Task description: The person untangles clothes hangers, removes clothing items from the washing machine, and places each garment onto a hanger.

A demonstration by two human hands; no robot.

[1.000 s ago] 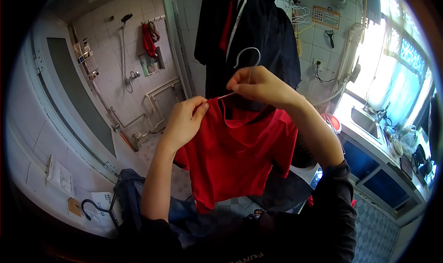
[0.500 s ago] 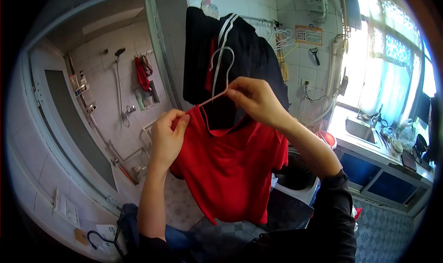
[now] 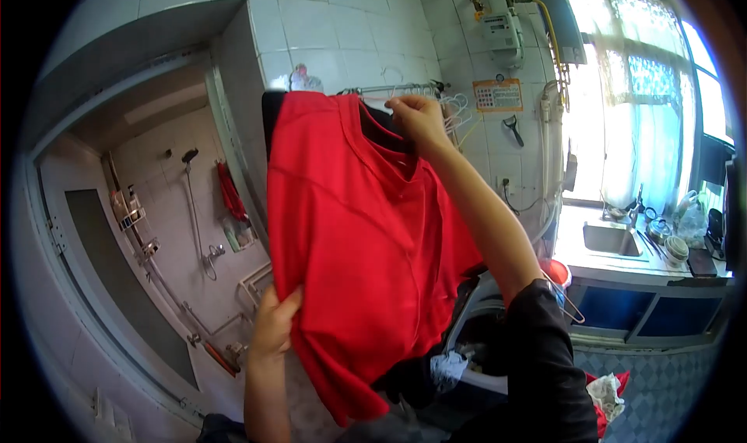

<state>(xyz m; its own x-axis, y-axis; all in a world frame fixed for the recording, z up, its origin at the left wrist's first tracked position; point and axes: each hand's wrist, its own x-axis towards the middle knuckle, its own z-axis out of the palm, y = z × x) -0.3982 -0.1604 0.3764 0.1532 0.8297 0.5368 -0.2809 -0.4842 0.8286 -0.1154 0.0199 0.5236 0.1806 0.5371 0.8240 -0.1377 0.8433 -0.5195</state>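
A red shirt hangs spread out in front of me, raised up near the wall rail. My right hand is closed at the shirt's neckline, pinching the clothes hanger, of which only a thin piece shows beside my fingers. The rest of the hanger is hidden inside the shirt. Lower down, my left hand grips the left edge of the shirt between thumb and fingers. Dark clothes on the rail are mostly covered by the shirt.
White hangers hang at the rail's right end. Below stands a washing machine with its tub showing. A red bucket, a sink and a counter with dishes are at right. The shower doorway is at left.
My right hand has lifted the hanger and shirt up toward the rail. My left hand has moved from the collar down to the shirt's side. The view has tilted upward.
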